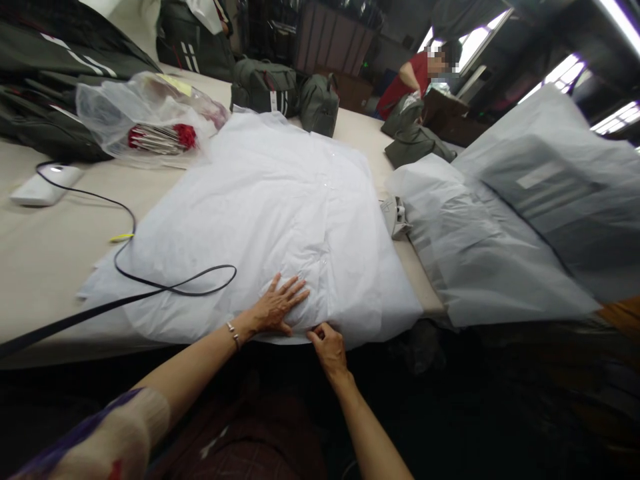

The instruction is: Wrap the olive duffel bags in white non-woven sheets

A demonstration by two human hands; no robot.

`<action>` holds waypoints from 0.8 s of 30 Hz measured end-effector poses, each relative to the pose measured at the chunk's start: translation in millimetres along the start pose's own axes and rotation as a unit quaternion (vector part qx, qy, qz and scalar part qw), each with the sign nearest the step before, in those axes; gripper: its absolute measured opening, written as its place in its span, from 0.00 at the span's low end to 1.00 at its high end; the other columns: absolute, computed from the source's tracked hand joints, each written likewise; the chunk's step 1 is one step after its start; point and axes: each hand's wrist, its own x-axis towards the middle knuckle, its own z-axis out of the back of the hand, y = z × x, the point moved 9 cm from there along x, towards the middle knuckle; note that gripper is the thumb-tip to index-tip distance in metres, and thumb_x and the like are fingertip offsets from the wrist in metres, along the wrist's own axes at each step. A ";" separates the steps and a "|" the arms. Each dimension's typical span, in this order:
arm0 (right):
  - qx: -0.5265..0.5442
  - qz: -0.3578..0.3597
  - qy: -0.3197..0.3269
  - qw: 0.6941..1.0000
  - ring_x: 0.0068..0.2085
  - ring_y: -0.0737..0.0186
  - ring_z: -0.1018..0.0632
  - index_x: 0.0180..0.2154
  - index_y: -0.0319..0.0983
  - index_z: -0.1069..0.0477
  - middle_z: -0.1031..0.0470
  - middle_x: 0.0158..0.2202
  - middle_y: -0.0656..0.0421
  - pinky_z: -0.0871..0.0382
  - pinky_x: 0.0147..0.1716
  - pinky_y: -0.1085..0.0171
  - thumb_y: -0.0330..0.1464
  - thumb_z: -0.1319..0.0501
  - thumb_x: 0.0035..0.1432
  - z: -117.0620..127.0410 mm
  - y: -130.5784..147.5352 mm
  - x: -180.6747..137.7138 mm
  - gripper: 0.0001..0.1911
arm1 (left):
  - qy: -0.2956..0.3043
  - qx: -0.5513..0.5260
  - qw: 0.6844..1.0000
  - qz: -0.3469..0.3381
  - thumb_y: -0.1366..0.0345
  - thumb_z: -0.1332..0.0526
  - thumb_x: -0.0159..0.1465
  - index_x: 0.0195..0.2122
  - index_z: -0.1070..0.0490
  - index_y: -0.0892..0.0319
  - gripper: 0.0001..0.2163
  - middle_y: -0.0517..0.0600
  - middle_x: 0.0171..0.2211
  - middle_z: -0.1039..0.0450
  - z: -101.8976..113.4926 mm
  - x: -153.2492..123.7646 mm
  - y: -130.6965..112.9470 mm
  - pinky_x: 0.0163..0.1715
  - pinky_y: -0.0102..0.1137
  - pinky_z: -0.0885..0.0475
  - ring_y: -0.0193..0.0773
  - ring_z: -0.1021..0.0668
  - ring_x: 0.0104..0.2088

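Note:
A stack of thin white plastic bags lies flat across the table in front of me. My left hand rests on top of it with the fingers spread, near the front edge. Just to its right, my right hand pinches the near edge of the top bag between thumb and fingers. A black cord loops over the left part of the stack.
A white power bank joins the cord at the left. Beyond lie a clear bag of red-stringed tags and dark green backpacks. Plastic-wrapped goods and a tape dispenser stand right. A person in red works behind.

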 end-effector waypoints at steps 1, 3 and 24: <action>-0.008 -0.003 -0.006 1.000 0.28 0.63 0.24 0.26 0.43 0.27 0.22 0.26 0.61 0.38 0.32 0.66 0.38 0.37 0.57 -0.6 -1.2 0.8 0.09 | 0.001 0.005 1.000 0.002 0.43 0.35 0.55 0.70 0.58 0.55 0.48 0.59 0.72 0.60 -0.7 0.3 0.2 0.64 0.61 0.70 0.56 0.56 0.70; -0.026 -0.011 -0.018 0.999 0.29 0.62 0.23 0.26 0.43 0.26 0.21 0.26 0.61 0.38 0.32 0.66 0.40 0.37 0.57 -2.0 -2.6 2.2 0.10 | 0.002 0.017 1.000 0.005 0.43 0.35 0.55 0.70 0.59 0.55 0.49 0.58 0.72 0.60 -2.1 0.7 0.8 0.64 0.61 0.70 0.56 0.56 0.70; -0.079 -0.219 -0.012 0.972 0.25 0.59 0.22 0.24 0.43 0.30 0.23 0.22 0.58 0.37 0.25 0.65 0.46 0.42 0.60 32.1 -86.0 -44.6 0.17 | -0.022 0.017 1.000 -0.007 0.42 0.36 0.54 0.70 0.59 0.54 0.49 0.59 0.71 0.58 -2.8 1.0 3.2 0.64 0.63 0.65 0.58 0.53 0.70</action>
